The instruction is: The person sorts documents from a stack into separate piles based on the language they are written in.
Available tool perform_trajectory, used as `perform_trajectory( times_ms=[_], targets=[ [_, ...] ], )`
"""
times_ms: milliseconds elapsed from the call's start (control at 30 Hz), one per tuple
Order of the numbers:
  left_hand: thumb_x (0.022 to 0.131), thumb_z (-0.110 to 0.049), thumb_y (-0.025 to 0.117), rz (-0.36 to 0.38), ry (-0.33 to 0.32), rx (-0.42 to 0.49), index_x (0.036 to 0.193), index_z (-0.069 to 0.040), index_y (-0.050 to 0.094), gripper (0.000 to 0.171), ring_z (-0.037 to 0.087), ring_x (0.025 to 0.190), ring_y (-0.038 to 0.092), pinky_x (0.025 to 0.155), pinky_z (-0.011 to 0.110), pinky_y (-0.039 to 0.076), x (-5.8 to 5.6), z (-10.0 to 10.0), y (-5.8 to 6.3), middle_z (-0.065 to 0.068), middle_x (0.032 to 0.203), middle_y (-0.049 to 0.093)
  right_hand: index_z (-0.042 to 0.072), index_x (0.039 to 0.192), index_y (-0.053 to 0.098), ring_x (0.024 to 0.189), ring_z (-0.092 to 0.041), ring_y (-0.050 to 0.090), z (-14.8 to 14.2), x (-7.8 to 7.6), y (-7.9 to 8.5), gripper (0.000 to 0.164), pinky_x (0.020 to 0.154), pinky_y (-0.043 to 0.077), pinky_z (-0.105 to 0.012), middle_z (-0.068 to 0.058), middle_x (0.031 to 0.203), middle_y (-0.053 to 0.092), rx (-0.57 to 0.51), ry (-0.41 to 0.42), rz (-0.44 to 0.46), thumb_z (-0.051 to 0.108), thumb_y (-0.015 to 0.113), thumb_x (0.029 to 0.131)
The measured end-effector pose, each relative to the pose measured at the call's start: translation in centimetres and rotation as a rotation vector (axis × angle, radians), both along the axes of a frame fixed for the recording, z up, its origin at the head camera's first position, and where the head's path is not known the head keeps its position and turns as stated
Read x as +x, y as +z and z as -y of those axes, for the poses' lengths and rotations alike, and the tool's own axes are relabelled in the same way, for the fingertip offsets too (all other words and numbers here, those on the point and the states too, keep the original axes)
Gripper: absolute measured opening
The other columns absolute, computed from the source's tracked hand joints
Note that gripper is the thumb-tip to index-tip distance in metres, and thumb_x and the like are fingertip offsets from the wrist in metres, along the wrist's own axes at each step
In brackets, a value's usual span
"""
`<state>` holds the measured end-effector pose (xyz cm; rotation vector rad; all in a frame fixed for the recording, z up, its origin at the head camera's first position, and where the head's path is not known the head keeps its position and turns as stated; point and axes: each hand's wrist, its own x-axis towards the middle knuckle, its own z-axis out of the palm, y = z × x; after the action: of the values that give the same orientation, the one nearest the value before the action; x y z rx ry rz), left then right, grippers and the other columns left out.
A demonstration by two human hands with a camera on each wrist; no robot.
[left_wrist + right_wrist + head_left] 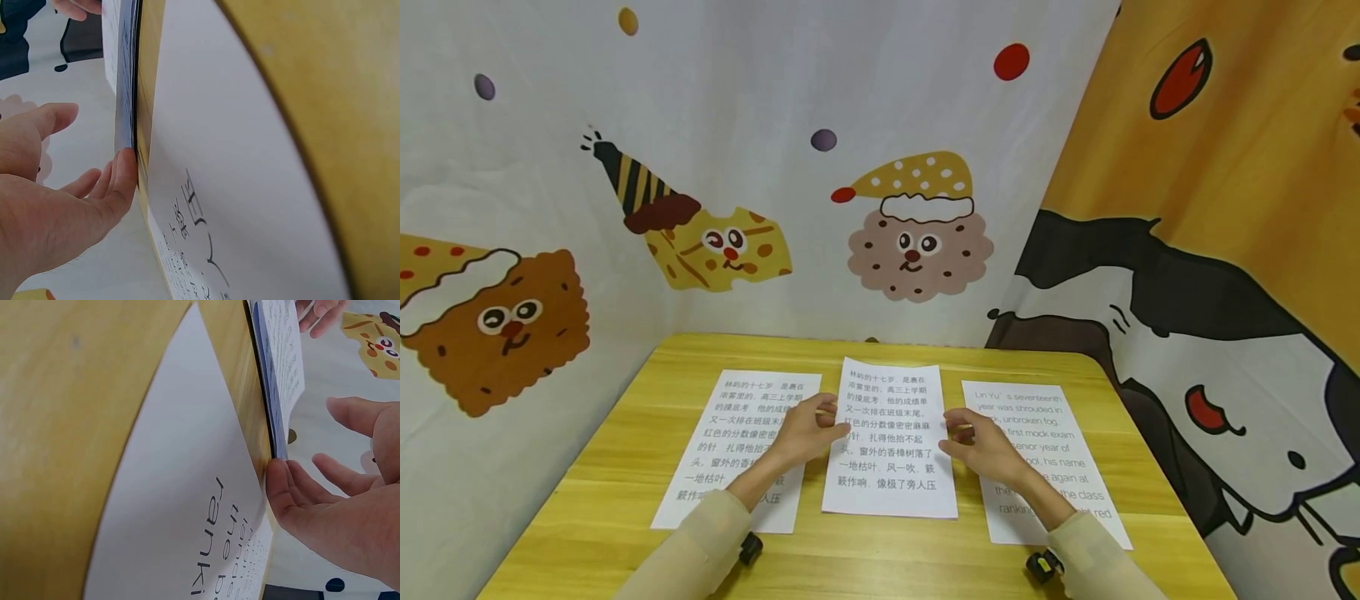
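Note:
A white printed sheet (pixel 891 454) with Chinese text lies in the middle of the wooden table, its far edge slightly raised. My left hand (pixel 805 431) is at its left side; in the left wrist view the fingertips (pixel 127 164) meet the side edge, with the thumb held apart. Mirroring it, my right hand (pixel 988 454) stands at the right side, fingertips (pixel 275 472) against that edge and thumb free. Both wrist views show a thin layered edge, bluish and dark, under the middle sheet's print. Neither hand grips anything.
A second sheet with Chinese text (pixel 722 450) lies on the left, partly under my left forearm. On the right is a sheet with English text (pixel 1037 433), partly hidden by my right hand and forearm. A cartoon-printed curtain (pixel 737 83) hangs behind the wooden table (pixel 865 562).

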<state>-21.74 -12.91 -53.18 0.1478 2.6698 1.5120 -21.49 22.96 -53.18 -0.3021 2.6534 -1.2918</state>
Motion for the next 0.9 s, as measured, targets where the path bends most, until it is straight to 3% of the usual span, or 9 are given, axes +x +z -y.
perform_trajectory(
  times_ms=[300,467,567,700,900],
  targets=[
    [0.095,-0.012,0.088,0.0,-0.006,0.032,0.154,0.001,0.062,0.066,0.035,0.123,0.079,0.1,0.046,0.07,-0.2,0.0,-0.1,0.02,0.146,0.072,0.005,0.148,0.068,0.121,-0.025,0.076,0.2,-0.2,0.0,0.05,0.106,0.067,-0.041,-0.016,0.142,0.074,-0.073,-0.023,-0.026,0.018,0.085,0.102],
    [0.092,-0.005,0.088,-0.001,0.013,0.039,0.156,0.001,0.06,0.07,0.036,0.122,0.079,0.097,0.043,0.071,-0.3,0.0,-0.1,0.021,0.147,0.071,0.001,0.153,0.063,0.119,-0.025,0.077,0.5,-0.3,-0.2,0.058,0.094,0.066,-0.025,-0.02,0.138,0.072,-0.181,-0.064,0.011,0.009,0.085,0.1],
    [0.091,-0.004,0.089,0.007,0.015,0.039,0.158,0.001,0.058,0.074,0.037,0.121,0.079,0.097,0.044,0.071,-0.3,0.0,-0.1,0.022,0.145,0.072,-0.003,0.159,0.054,0.117,-0.027,0.078,0.8,-0.3,-0.4,0.069,0.088,0.066,-0.022,-0.024,0.136,0.071,-0.247,-0.101,0.053,0.005,0.085,0.098],
    [0.091,-0.004,0.089,0.006,0.005,0.043,0.158,0.002,0.057,0.074,0.037,0.117,0.08,0.097,0.046,0.071,-0.3,0.1,-0.2,0.025,0.138,0.075,-0.005,0.161,0.05,0.109,-0.026,0.08,1.3,-0.3,-0.6,0.074,0.085,0.069,-0.026,-0.026,0.13,0.072,-0.298,-0.158,0.107,0.002,0.085,0.097],
    [0.094,-0.005,0.087,0.007,-0.01,0.049,0.155,0.002,0.06,0.066,0.033,0.107,0.082,0.092,0.046,0.072,-0.1,0.0,-0.1,0.023,0.128,0.078,-0.006,0.151,0.061,0.094,-0.024,0.079,1.5,-0.3,-0.7,0.06,0.08,0.072,-0.033,-0.023,0.12,0.073,-0.319,-0.204,0.147,-0.001,0.083,0.096]
  ],
)
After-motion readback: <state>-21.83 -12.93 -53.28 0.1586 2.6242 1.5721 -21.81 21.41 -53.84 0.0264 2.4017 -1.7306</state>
